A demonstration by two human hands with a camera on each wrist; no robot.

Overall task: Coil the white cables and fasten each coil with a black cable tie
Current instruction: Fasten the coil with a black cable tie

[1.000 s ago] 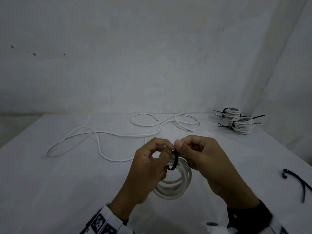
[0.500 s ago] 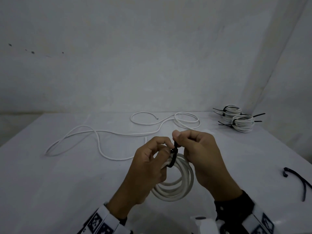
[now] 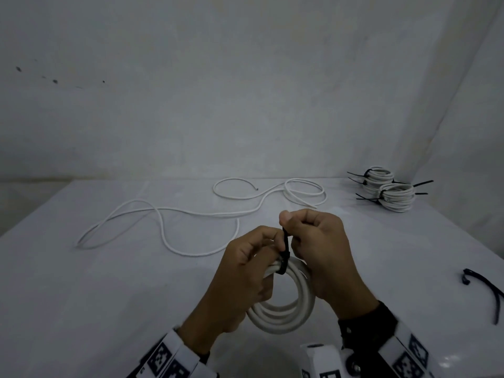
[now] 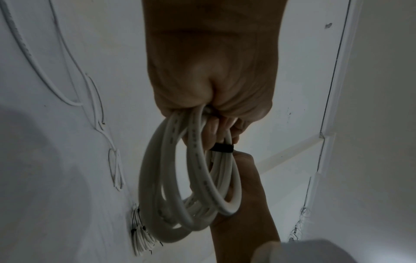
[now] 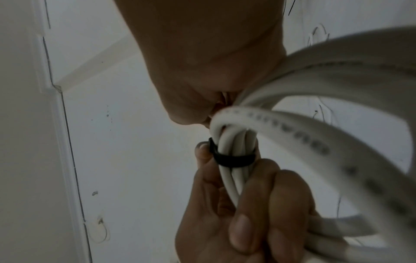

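step in hand: cinching a thin black plastic cable tie (image 3: 283,255) round the top of a round coil of thick white cable (image 3: 283,309), held above the table at lower centre of the head view.
left hand (image 3: 245,271): fingers curled round the coil's bunched strands just under the tie; the right wrist view shows this grip at its lower centre.
right hand (image 3: 316,252): thumb and forefinger pinch the tie's free tail, which stands upright above the coil.
tie state: the band (image 5: 234,158) already loops snug round the strands.
progress: 2 tied white coils with black tie tails (image 3: 387,189) sit at the right rear of the frame; 1 long loose white cable (image 3: 174,214) sprawls across the middle; spare black ties (image 3: 488,290) lie at the right edge.
next move, as a judgement: pull the tail straight away from the head until the loop bites, keeping the left grip firm so the turns do not spring apart.
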